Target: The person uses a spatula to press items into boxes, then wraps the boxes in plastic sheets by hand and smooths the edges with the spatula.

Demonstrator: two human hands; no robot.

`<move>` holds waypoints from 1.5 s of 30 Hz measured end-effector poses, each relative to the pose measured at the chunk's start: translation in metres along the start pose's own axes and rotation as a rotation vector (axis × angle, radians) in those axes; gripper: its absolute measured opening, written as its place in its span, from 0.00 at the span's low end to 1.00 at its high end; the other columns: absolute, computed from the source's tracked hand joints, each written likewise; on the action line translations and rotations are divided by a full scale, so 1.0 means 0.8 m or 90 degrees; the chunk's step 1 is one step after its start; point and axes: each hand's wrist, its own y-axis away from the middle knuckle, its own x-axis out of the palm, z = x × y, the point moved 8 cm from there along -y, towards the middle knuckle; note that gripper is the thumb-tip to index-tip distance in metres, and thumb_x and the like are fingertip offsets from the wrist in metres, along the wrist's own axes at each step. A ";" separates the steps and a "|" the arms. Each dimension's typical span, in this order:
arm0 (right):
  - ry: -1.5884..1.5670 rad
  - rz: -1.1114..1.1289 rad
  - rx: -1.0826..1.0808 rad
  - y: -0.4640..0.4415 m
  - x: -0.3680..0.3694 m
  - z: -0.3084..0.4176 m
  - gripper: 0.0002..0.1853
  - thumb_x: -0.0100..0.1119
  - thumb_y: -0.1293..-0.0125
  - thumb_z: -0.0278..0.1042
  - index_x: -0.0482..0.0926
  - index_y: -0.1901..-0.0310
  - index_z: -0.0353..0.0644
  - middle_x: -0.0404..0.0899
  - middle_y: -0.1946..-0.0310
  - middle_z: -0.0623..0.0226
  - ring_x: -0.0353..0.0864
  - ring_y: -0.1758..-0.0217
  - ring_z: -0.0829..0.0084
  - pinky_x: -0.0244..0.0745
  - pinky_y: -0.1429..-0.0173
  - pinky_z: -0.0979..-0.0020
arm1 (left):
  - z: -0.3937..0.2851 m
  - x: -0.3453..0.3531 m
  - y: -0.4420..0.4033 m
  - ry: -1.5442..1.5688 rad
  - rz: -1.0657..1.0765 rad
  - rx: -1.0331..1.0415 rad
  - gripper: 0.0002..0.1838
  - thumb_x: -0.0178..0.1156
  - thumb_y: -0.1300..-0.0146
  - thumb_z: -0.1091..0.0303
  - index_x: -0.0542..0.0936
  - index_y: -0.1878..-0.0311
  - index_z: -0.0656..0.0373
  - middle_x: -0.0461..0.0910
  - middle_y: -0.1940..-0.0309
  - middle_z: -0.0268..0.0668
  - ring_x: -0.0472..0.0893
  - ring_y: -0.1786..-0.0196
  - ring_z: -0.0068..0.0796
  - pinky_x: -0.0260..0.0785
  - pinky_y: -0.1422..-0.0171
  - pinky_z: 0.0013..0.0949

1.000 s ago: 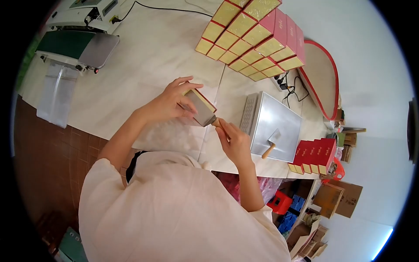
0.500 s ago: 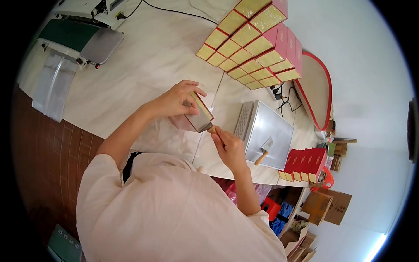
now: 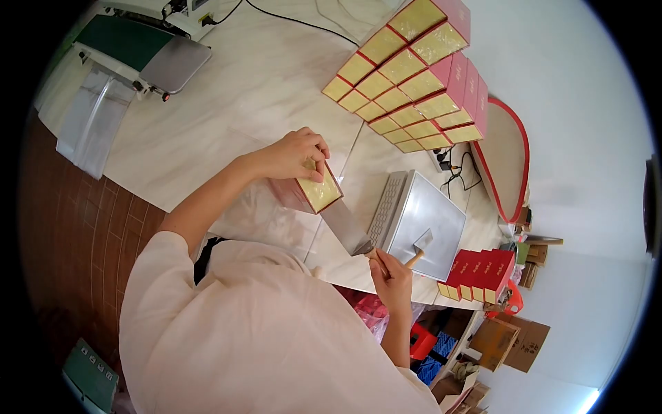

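Note:
My left hand [image 3: 305, 153] has its fingers bent over the end of a red and gold box [image 3: 319, 191], which lies on the pale table with its gold end toward the right. My right hand [image 3: 392, 271] is closed round the wooden handle of a flat metal scraper [image 3: 347, 229]. The scraper's blade points up and left, its far edge close to the lower corner of the box. A metal plate [image 3: 429, 224] lies to the right, with a second wooden-handled scraper [image 3: 422, 243] on it.
Wrapped red and gold boxes [image 3: 407, 86] are stacked at the back. Smaller red boxes [image 3: 483, 271] stand at the right. A machine with a green belt [image 3: 123, 43] is at the upper left. Cables, a red-rimmed oval panel [image 3: 507, 159] and cardboard boxes [image 3: 495, 341] lie further right.
My right hand has drawn the scraper away from the box, down and right, so the blade no longer covers its gold end. My left fingers have curled more over the box.

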 end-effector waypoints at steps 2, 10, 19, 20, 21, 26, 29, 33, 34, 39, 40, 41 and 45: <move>-0.048 -0.011 -0.046 0.001 0.000 0.010 0.11 0.66 0.38 0.27 0.82 0.54 0.35 0.80 0.72 0.59 0.76 0.79 0.68 0.70 0.73 0.71 | 0.001 0.004 -0.002 -0.015 0.008 -0.004 0.08 0.70 0.47 0.61 0.84 0.70 0.54 0.76 0.49 0.28 0.66 0.38 0.35 0.60 0.32 0.37; -0.087 0.074 -0.114 -0.040 0.075 0.047 0.11 0.65 0.36 0.27 0.81 0.53 0.34 0.79 0.75 0.59 0.75 0.80 0.69 0.69 0.74 0.71 | 0.002 0.001 -0.002 -0.021 0.016 -0.007 0.07 0.68 0.45 0.63 0.83 0.69 0.54 0.77 0.52 0.28 0.67 0.40 0.35 0.61 0.33 0.37; -0.092 0.002 -0.114 -0.063 0.070 0.043 0.12 0.61 0.32 0.27 0.80 0.50 0.35 0.77 0.74 0.60 0.69 0.81 0.72 0.65 0.74 0.72 | 0.035 -0.019 0.006 0.245 -0.150 -0.095 0.12 0.55 0.30 0.60 0.81 0.51 0.54 0.79 0.51 0.33 0.76 0.47 0.29 0.67 0.38 0.36; -0.074 -0.019 -0.124 -0.064 0.069 0.045 0.12 0.61 0.32 0.27 0.80 0.50 0.35 0.78 0.73 0.58 0.71 0.80 0.70 0.67 0.73 0.72 | 0.046 -0.018 0.010 0.301 -0.179 -0.129 0.14 0.51 0.26 0.59 0.80 0.48 0.55 0.79 0.49 0.33 0.76 0.47 0.27 0.67 0.37 0.34; -0.056 -0.041 -0.134 -0.065 0.067 0.046 0.12 0.61 0.32 0.27 0.80 0.49 0.35 0.79 0.73 0.57 0.74 0.79 0.68 0.69 0.72 0.71 | 0.056 -0.011 0.012 0.302 -0.180 -0.129 0.14 0.51 0.26 0.59 0.80 0.48 0.55 0.79 0.49 0.33 0.76 0.47 0.27 0.67 0.37 0.34; 0.076 -0.052 -0.132 -0.073 0.070 0.050 0.13 0.61 0.32 0.31 0.79 0.48 0.41 0.82 0.70 0.60 0.80 0.76 0.61 0.74 0.72 0.65 | 0.089 0.023 0.030 0.565 -0.344 -0.060 0.31 0.35 0.22 0.42 0.77 0.43 0.59 0.79 0.46 0.35 0.75 0.42 0.26 0.64 0.33 0.32; 0.172 -0.027 -0.123 -0.079 0.077 0.057 0.11 0.58 0.30 0.32 0.78 0.49 0.44 0.82 0.71 0.59 0.81 0.76 0.59 0.74 0.72 0.63 | 0.081 0.029 0.034 0.480 -0.401 -0.047 0.37 0.28 0.23 0.38 0.77 0.43 0.60 0.80 0.48 0.37 0.77 0.43 0.28 0.65 0.34 0.32; 0.238 0.016 -0.132 -0.094 0.082 0.060 0.07 0.55 0.29 0.35 0.76 0.52 0.48 0.81 0.74 0.61 0.81 0.77 0.57 0.73 0.75 0.60 | 0.082 0.027 0.034 0.425 -0.427 -0.021 0.40 0.25 0.24 0.37 0.78 0.44 0.61 0.82 0.51 0.38 0.78 0.46 0.29 0.66 0.36 0.33; 0.242 0.015 -0.134 -0.096 0.080 0.061 0.07 0.55 0.29 0.35 0.76 0.52 0.48 0.81 0.74 0.61 0.81 0.77 0.57 0.73 0.75 0.60 | 0.084 0.026 0.031 0.428 -0.429 -0.017 0.40 0.25 0.24 0.37 0.78 0.44 0.61 0.82 0.51 0.38 0.78 0.46 0.29 0.66 0.36 0.33; 0.279 0.061 -0.122 -0.098 0.081 0.056 0.05 0.54 0.28 0.36 0.75 0.55 0.48 0.80 0.77 0.61 0.81 0.76 0.55 0.73 0.75 0.58 | 0.097 0.026 0.028 0.452 -0.506 0.015 0.32 0.26 0.22 0.42 0.71 0.46 0.59 0.83 0.57 0.40 0.80 0.53 0.27 0.69 0.42 0.31; 0.280 0.063 -0.125 -0.096 0.080 0.054 0.05 0.54 0.28 0.36 0.75 0.55 0.48 0.80 0.77 0.61 0.81 0.76 0.55 0.73 0.75 0.58 | 0.099 0.027 0.028 0.452 -0.511 0.015 0.32 0.26 0.22 0.42 0.71 0.46 0.59 0.83 0.57 0.40 0.80 0.53 0.27 0.69 0.42 0.31; 0.265 0.066 -0.129 -0.092 0.079 0.052 0.06 0.53 0.28 0.36 0.74 0.54 0.47 0.80 0.77 0.60 0.81 0.76 0.54 0.73 0.75 0.57 | 0.102 0.029 0.029 0.456 -0.512 0.009 0.30 0.27 0.22 0.43 0.69 0.47 0.59 0.84 0.58 0.40 0.80 0.54 0.27 0.70 0.44 0.31; 0.250 0.081 -0.141 -0.086 0.075 0.056 0.06 0.53 0.28 0.36 0.74 0.54 0.46 0.80 0.78 0.60 0.80 0.77 0.54 0.73 0.76 0.56 | 0.090 0.022 0.036 0.417 -0.530 0.018 0.28 0.28 0.22 0.43 0.68 0.48 0.58 0.84 0.59 0.40 0.81 0.55 0.25 0.71 0.47 0.30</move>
